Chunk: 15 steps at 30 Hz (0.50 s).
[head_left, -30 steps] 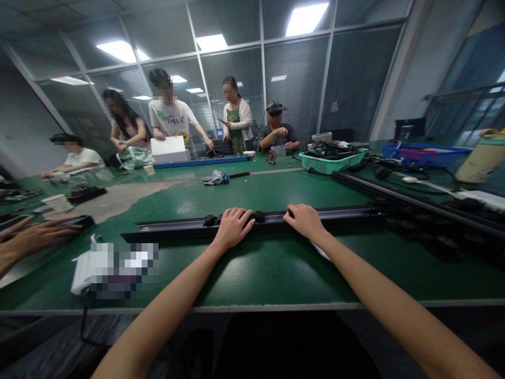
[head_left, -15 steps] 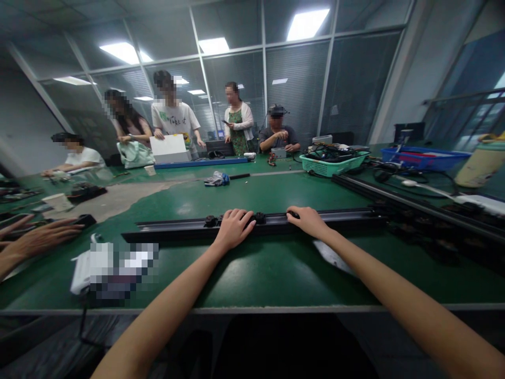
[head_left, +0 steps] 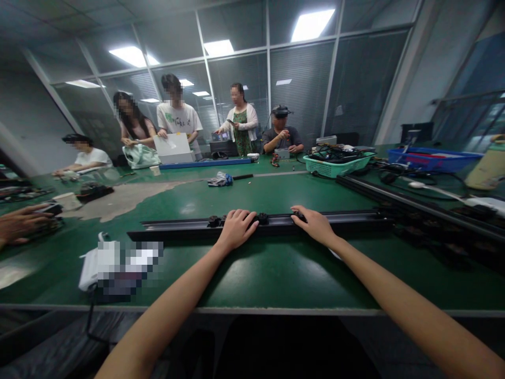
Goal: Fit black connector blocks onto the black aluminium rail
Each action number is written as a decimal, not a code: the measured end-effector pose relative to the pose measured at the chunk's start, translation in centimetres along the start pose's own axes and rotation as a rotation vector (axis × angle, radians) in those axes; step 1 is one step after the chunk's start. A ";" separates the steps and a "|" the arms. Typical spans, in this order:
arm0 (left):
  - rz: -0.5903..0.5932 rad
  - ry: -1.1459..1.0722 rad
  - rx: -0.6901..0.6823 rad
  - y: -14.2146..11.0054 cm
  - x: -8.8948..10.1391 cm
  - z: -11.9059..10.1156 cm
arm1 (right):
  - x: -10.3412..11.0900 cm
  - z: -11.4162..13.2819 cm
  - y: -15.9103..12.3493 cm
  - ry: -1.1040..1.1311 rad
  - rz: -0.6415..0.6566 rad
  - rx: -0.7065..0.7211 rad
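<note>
A long black metal rail (head_left: pixel 185 231) lies crosswise on the green table in front of me. My left hand (head_left: pixel 238 229) curls over a black slider piece with round knobs (head_left: pixel 214 221) that sits on the rail; its middle is hidden under my fingers, and another knob (head_left: pixel 262 218) shows at their right. Farther right, my right hand (head_left: pixel 315 226) is closed at the rail, thumb and fingers pinching a small black piece (head_left: pixel 300 216) of unclear kind.
Left of the rail lie a white device with a cable (head_left: pixel 94 266) and a co-worker's hand (head_left: pixel 18 223). Black rails (head_left: pixel 418 208) lie at right. Beyond are a crumpled glove (head_left: pixel 221 179), a green basket (head_left: pixel 331 167) and a blue tray (head_left: pixel 437 160). Several people are across the table.
The view has shifted slightly, so most things appear a little farther right. Both hands keep their places on the rail. The co-worker's hand at left has drawn back leftward.
</note>
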<state>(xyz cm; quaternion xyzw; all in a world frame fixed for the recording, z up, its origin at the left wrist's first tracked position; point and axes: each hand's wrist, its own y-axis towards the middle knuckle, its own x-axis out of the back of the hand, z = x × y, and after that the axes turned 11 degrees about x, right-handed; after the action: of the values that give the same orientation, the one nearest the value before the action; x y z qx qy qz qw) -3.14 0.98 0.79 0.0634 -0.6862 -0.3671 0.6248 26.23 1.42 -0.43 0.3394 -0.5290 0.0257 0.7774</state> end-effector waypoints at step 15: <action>0.003 0.023 0.000 0.1 -0.1 0.1 | 0.2 0.7 -0.2 -0.023 -0.056 0.054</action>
<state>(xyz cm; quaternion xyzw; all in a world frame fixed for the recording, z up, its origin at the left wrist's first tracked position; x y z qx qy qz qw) -3.16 1.10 0.78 0.0664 -0.6790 -0.3654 0.6332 25.89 0.81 -0.23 0.3753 -0.5272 0.0143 0.7622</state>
